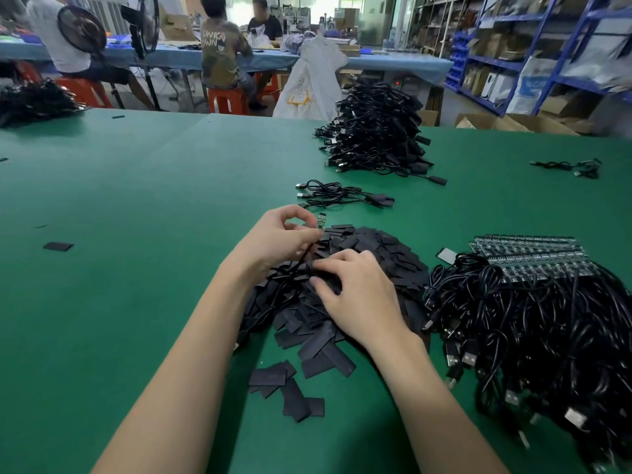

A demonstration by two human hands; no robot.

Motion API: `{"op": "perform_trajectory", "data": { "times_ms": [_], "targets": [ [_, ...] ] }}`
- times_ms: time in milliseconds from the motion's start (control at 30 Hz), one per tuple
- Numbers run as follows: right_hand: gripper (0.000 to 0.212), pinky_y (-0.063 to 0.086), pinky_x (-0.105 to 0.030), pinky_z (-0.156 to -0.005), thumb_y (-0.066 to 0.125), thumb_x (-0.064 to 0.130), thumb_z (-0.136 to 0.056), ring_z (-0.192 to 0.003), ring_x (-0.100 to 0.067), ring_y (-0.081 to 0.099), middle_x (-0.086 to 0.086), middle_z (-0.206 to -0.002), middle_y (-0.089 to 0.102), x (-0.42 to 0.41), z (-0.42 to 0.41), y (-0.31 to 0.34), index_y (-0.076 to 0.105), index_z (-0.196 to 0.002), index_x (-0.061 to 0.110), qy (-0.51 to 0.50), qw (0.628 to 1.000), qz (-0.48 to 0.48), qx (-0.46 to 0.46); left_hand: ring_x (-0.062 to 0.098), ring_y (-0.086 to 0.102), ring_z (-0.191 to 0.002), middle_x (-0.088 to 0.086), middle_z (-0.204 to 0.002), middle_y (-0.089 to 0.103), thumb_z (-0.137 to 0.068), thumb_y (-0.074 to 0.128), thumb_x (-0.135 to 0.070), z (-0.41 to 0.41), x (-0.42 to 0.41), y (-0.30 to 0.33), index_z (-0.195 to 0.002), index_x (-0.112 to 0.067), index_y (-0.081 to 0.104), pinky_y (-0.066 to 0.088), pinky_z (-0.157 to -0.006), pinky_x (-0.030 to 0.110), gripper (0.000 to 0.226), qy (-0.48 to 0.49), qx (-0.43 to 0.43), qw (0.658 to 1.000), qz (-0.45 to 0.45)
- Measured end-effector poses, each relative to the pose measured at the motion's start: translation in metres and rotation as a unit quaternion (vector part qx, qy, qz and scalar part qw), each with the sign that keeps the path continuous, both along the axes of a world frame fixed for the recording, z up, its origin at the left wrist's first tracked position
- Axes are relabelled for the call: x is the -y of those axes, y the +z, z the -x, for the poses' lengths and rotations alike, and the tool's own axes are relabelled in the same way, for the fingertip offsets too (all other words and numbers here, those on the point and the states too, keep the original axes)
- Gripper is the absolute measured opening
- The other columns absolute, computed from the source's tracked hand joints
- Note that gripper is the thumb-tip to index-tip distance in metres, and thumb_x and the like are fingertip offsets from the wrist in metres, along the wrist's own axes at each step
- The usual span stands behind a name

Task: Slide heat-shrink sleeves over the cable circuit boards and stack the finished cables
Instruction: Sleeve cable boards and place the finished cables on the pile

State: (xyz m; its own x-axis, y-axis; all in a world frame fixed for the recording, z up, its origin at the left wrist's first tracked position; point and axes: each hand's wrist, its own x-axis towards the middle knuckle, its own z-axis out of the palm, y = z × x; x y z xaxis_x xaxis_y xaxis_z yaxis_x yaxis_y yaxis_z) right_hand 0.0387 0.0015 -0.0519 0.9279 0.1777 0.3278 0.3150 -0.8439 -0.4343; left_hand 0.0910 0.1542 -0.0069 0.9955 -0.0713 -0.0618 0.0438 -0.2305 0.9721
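nearest us, loose black heat-shrink sleeves (295,398) lie scattered on the green table (136,200), spilling from the main sleeve pile (369,254) just beyond. at our right sits a big tangle of unfinished cables (533,336), usb plugs pointing toward us, with rows of bare circuit boards (533,256) at its far edge.

our right hand (355,295) rests on the sleeve pile, fingers curled down into it; we cannot tell whether it pinches a sleeve. our left hand (277,241) hovers at the pile's far left edge, thumb and fingers pinched on a thin black cable (302,260), whose small circuit board (321,221) sticks up uncovered just past the fingertips.

further out, a few finished cables (342,195) lie flat together, and behind them rises the tall stack of finished cables (376,131). 1 stray sleeve (58,246) lies well off to the left.

beyond the table, people on orange stools (225,99) sit at a blue bench (376,63), with blue shelving (530,53) at right.
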Motion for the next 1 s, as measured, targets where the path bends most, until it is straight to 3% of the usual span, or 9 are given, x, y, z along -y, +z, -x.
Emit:
{"op": "perform_trajectory", "data": {
  "times_ms": [133, 200, 333, 400, 533, 667, 733, 833, 1000],
  "targets": [
    [0.013, 0.05, -0.032, -0.081, 0.067, 0.029, -0.094, -0.103, -0.014, 0.053, 0.013, -0.099, 0.067, 0.011, -0.003, 0.006, 0.075, -0.103, 0.035, -0.009, 0.998, -0.055, -0.015, 0.006, 0.056, -0.052, 0.001, -0.074, 0.063, -0.092, 0.07, -0.008, -0.001, 0.001, -0.003, -0.093, -0.016, 0.064, 0.049, -0.053, 0.017, 0.01, -0.008, 0.001, 1.0, -0.009],
    [0.016, 0.053, -0.03, -0.079, 0.069, 0.019, -0.092, -0.087, -0.009, 0.06, 0.013, -0.092, 0.07, 0.017, -0.005, 0.009, 0.076, -0.096, 0.034, -0.017, 0.995, -0.097, -0.026, 0.006, 0.054, -0.052, 0.0, -0.073, 0.063, -0.092, 0.07, -0.009, -0.002, 0.001, -0.003, -0.094, -0.016, 0.065, 0.048, -0.054, 0.017, 0.009, -0.011, 0.0, 1.0, -0.008],
    [0.03, 0.044, -0.006, -0.061, 0.07, 0.01, -0.086, -0.059, -0.002, 0.057, 0.01, -0.075, 0.068, 0.025, -0.008, 0.015, 0.072, -0.097, 0.037, -0.04, 0.971, -0.234, -0.032, 0.005, 0.054, -0.052, -0.003, -0.069, 0.062, -0.092, 0.07, -0.008, 0.0, 0.005, -0.003, -0.094, -0.014, 0.065, 0.046, -0.053, 0.016, 0.008, -0.02, 0.001, 1.0, -0.003],
    [0.032, 0.048, -0.009, -0.063, 0.071, 0.012, -0.083, -0.06, 0.002, 0.063, 0.01, -0.071, 0.07, 0.029, -0.01, 0.016, 0.067, -0.097, 0.04, -0.063, 0.95, -0.302, -0.043, 0.006, 0.053, -0.053, -0.006, -0.065, 0.062, -0.092, 0.07, -0.008, 0.003, 0.009, -0.001, -0.093, -0.014, 0.065, 0.045, -0.052, 0.015, 0.009, -0.04, 0.004, 0.999, 0.001],
    [0.02, 0.063, -0.041, -0.076, 0.07, 0.008, -0.084, -0.071, -0.017, 0.076, 0.006, -0.066, 0.073, 0.034, -0.013, 0.014, 0.065, -0.092, 0.026, -0.056, 0.902, -0.415, -0.102, 0.009, 0.053, -0.062, -0.004, -0.072, 0.062, -0.092, 0.07, -0.009, 0.01, 0.019, 0.002, -0.094, -0.015, 0.066, 0.043, -0.054, 0.015, 0.008, -0.108, 0.011, 0.994, -0.003],
    [0.014, 0.06, -0.033, -0.065, 0.076, 0.013, -0.086, -0.072, -0.019, 0.077, 0.003, -0.065, 0.072, 0.034, -0.012, 0.016, 0.064, -0.092, 0.019, -0.033, 0.873, -0.472, -0.122, 0.02, 0.052, -0.074, 0.001, -0.077, 0.065, -0.093, 0.069, -0.007, 0.012, 0.023, 0.004, -0.096, -0.014, 0.065, 0.041, -0.054, 0.016, 0.008, -0.129, 0.019, 0.991, 0.001],
    [0.016, 0.056, -0.028, -0.061, 0.079, 0.014, -0.085, -0.068, -0.017, 0.073, 0.002, -0.068, 0.073, 0.037, -0.011, 0.017, 0.064, -0.089, 0.019, -0.029, 0.867, -0.481, -0.126, 0.021, 0.048, -0.073, 0.001, -0.075, 0.064, -0.093, 0.069, -0.007, 0.013, 0.022, 0.004, -0.097, -0.013, 0.066, 0.041, -0.055, 0.017, 0.008, -0.135, 0.024, 0.991, 0.001],
    [0.018, 0.054, -0.032, -0.065, 0.084, 0.016, -0.081, -0.066, -0.019, 0.064, 0.0, -0.073, 0.071, 0.044, -0.01, 0.02, 0.066, -0.08, 0.02, -0.022, 0.871, -0.469, -0.143, 0.022, 0.044, -0.073, 0.004, -0.074, 0.061, -0.093, 0.069, -0.009, 0.012, 0.02, 0.004, -0.098, -0.015, 0.068, 0.041, -0.057, 0.017, 0.007, -0.144, 0.027, 0.989, 0.002],
    [0.016, 0.052, -0.023, -0.057, 0.079, 0.011, -0.086, -0.07, -0.02, 0.065, -0.006, -0.077, 0.073, 0.05, -0.007, 0.025, 0.065, -0.084, 0.016, 0.009, 0.851, -0.501, -0.155, 0.018, 0.045, -0.065, 0.008, -0.074, 0.061, -0.094, 0.069, -0.009, 0.011, 0.019, 0.002, -0.097, -0.017, 0.07, 0.041, -0.054, 0.016, 0.009, -0.159, 0.026, 0.987, 0.02]
  ]
}}
